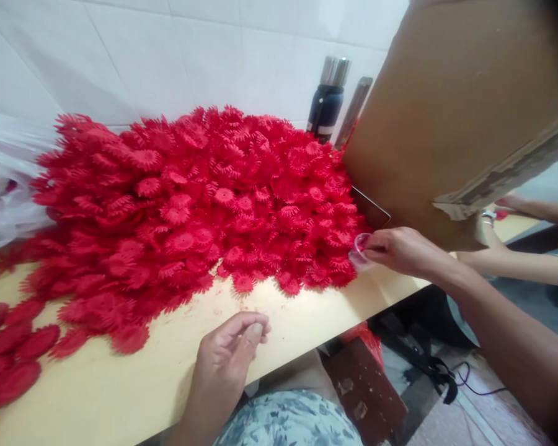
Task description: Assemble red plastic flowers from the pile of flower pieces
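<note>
Right hand [400, 251] pinched on small clear cup [359, 253], touching right edge of red plastic flower pile [204, 204]. Left hand [230, 347] loosely curled, apparently empty, on table edge [307, 322], nearer but apart from pile.

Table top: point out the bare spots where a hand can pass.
Bare wood runs along the near edge of the table, between the red flower pile and the left hand. Crowded: the pile fills the back up to the cardboard box; the right hand touches its edge.

left hand [230, 347] empty on table [134, 378] | right hand [400, 251] pinching clear cup [359, 253] beside red flower pile [204, 204]
</note>
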Demonstrator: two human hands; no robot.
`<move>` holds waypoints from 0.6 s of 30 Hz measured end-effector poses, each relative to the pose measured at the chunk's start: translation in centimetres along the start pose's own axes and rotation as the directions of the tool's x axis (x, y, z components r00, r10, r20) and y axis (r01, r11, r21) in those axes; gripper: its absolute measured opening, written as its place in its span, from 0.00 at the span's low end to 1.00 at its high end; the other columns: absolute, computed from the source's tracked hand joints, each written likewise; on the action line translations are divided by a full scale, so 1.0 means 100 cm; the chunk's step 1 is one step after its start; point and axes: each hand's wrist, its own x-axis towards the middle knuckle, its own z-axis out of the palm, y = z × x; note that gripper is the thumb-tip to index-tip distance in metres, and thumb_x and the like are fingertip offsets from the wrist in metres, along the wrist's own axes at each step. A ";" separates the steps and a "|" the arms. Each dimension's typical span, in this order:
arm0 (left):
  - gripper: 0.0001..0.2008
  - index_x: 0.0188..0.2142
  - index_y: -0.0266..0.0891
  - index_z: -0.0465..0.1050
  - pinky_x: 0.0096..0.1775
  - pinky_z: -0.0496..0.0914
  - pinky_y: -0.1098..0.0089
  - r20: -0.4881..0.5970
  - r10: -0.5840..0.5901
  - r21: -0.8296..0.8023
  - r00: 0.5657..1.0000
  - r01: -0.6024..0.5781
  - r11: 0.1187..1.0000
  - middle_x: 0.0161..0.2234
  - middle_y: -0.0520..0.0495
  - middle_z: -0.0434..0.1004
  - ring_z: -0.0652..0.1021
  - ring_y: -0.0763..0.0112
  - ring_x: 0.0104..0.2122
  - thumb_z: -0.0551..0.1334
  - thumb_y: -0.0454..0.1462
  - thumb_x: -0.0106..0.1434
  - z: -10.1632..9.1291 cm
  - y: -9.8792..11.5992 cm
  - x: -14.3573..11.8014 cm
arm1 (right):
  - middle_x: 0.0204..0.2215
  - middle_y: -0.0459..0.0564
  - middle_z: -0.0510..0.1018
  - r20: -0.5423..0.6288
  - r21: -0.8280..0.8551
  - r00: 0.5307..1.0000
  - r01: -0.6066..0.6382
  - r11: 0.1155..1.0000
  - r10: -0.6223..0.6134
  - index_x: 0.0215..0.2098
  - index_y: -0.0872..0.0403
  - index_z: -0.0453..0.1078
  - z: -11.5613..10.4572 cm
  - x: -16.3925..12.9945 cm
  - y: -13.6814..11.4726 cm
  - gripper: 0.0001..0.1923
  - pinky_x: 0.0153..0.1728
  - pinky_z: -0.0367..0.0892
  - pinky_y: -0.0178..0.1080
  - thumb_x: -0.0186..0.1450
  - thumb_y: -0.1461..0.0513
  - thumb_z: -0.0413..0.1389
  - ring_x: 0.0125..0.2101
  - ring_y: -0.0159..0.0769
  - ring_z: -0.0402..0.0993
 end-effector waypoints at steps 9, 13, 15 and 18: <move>0.10 0.28 0.40 0.76 0.30 0.70 0.75 -0.209 -0.025 0.072 0.978 0.041 0.997 0.26 0.50 0.79 0.77 0.70 0.27 0.62 0.44 0.54 -0.028 -0.012 -0.014 | 0.12 0.43 0.64 0.236 -0.059 0.970 0.073 0.996 -0.057 0.13 0.54 0.65 0.005 0.034 -0.002 0.11 0.21 0.49 0.34 0.49 0.70 0.48 0.16 0.26 0.55; 0.11 0.29 0.39 0.76 0.30 0.71 0.74 -0.176 -0.054 0.037 0.983 0.061 0.997 0.26 0.48 0.79 0.77 0.69 0.26 0.63 0.44 0.54 -0.027 -0.015 -0.016 | 0.13 0.43 0.65 0.245 -0.027 0.968 0.057 0.998 -0.049 0.13 0.54 0.66 0.003 0.032 -0.003 0.11 0.21 0.50 0.33 0.49 0.71 0.47 0.17 0.26 0.56; 0.11 0.29 0.38 0.76 0.30 0.71 0.73 -0.166 -0.053 0.035 0.985 0.060 0.998 0.26 0.48 0.79 0.77 0.68 0.27 0.63 0.44 0.53 -0.027 -0.016 -0.016 | 0.12 0.41 0.62 0.245 0.004 0.968 0.049 0.999 -0.049 0.12 0.55 0.64 0.001 0.030 -0.003 0.11 0.20 0.48 0.33 0.49 0.70 0.48 0.16 0.25 0.54; 0.11 0.28 0.38 0.77 0.30 0.72 0.74 -0.174 -0.031 0.044 0.984 0.039 0.998 0.25 0.48 0.79 0.77 0.69 0.26 0.63 0.44 0.53 -0.029 -0.017 -0.016 | 0.11 0.39 0.56 0.238 0.067 0.970 0.027 0.997 -0.042 0.11 0.55 0.60 -0.004 0.027 0.000 0.11 0.19 0.47 0.32 0.50 0.69 0.48 0.16 0.24 0.49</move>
